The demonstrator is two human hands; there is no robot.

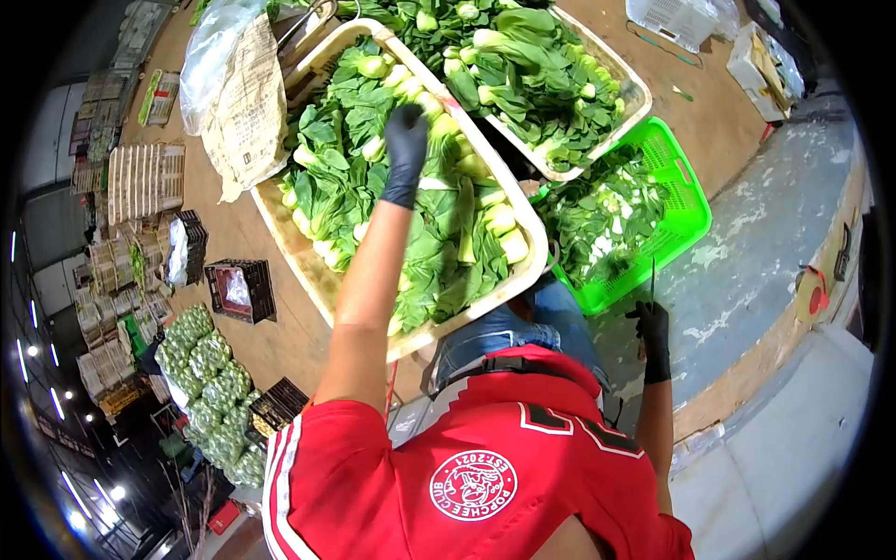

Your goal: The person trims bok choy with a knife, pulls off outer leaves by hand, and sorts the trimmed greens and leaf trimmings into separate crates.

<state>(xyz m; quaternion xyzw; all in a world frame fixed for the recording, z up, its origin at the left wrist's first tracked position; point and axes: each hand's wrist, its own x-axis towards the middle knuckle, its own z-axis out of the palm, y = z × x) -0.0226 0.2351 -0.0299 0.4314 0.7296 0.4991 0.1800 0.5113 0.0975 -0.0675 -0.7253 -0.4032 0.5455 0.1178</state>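
A brown floor (pixel 714 103) spreads under everything. On it, the biggest piece is a long cream tub (pixel 537 247) right in front of the person, filled with leafy greens (pixel 425 280), their pale, thick stems showing along both sides. A second tub (pixel 641 98), also heaped with the same kind of greens, sits beyond it and to the right. Next comes a bright green basket (pixel 689 219), just beside both tubs, holding loose leaves and pale cut pieces (pixel 607 219). A printed sack (pixel 247 117) lies at the left edge of the long tub.

The left hand (pixel 406 140), in a black glove, is over the stems in the long tub; its fingertips are partly hidden, so I cannot tell whether they pinch a stem. The black-gloved right hand (pixel 651 336), near the basket's lower right corner, has its fingers curled around a thin knife (pixel 653 278), blade pointing away from the person.
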